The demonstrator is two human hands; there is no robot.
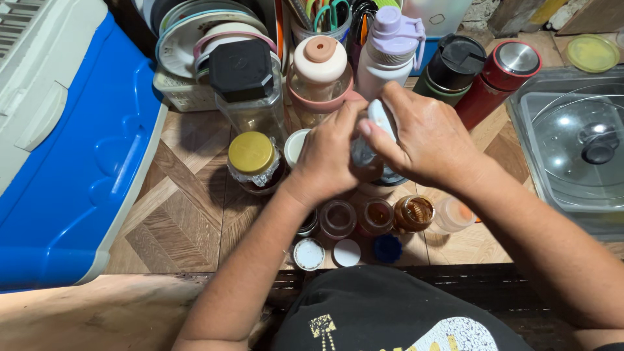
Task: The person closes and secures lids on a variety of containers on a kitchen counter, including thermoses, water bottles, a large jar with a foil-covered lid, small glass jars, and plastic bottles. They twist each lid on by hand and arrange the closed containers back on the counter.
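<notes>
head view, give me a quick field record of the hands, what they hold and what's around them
surface: wood-pattern counter
left hand: wrapped around the small clear bottle
right hand: on the bottle's white top, fingers over it
grip: both hands closed on the same bottle
below the hands: row of small open jars, with loose caps beside them
left of hands: jar with gold lid
behind: purple-capped bottle, red flask
far right: glass pot lid
far left: blue cooler
</notes>
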